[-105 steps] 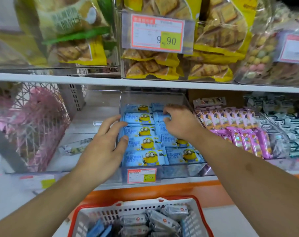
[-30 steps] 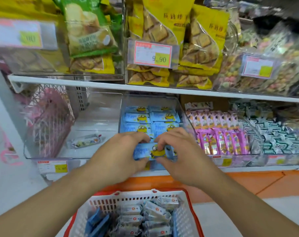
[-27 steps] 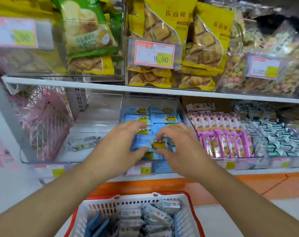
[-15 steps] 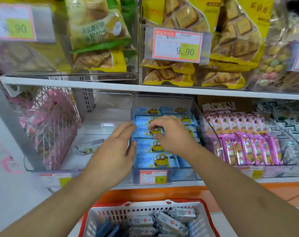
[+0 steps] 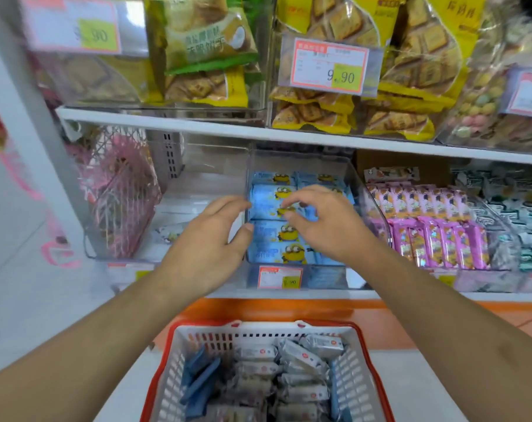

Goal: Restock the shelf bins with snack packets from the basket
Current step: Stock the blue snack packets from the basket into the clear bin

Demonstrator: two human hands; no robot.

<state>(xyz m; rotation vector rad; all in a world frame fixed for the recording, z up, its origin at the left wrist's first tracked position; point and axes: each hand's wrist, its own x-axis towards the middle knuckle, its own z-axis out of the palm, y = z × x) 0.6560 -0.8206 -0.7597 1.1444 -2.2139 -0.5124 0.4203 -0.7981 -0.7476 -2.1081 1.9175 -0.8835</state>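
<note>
A clear shelf bin [image 5: 368,205] on the lower shelf holds rows of blue snack packets [image 5: 272,251] with a yellow cartoon figure. My right hand [image 5: 322,222] reaches into the bin, fingertips curled down onto a blue packet in the middle rows. My left hand [image 5: 211,243] rests against the bin's left wall with fingers straight, thumb at the packets' edge. Below, a white basket with a red rim [image 5: 357,328] holds several silver packets [image 5: 292,365] and a few dark blue ones [image 5: 199,380].
To the left stands a nearly bare clear bin [image 5: 197,190] and a pink wire basket [image 5: 121,193]. Pink packets [image 5: 435,226] and green-white packets [image 5: 520,214] fill bins to the right. Yellow biscuit bags [image 5: 325,114] sit on the upper shelf behind a price tag [image 5: 330,67].
Both hands carried a blue packet up from the bin's front and set it into the middle rows. My left hand then spread open against the bin's left side.
</note>
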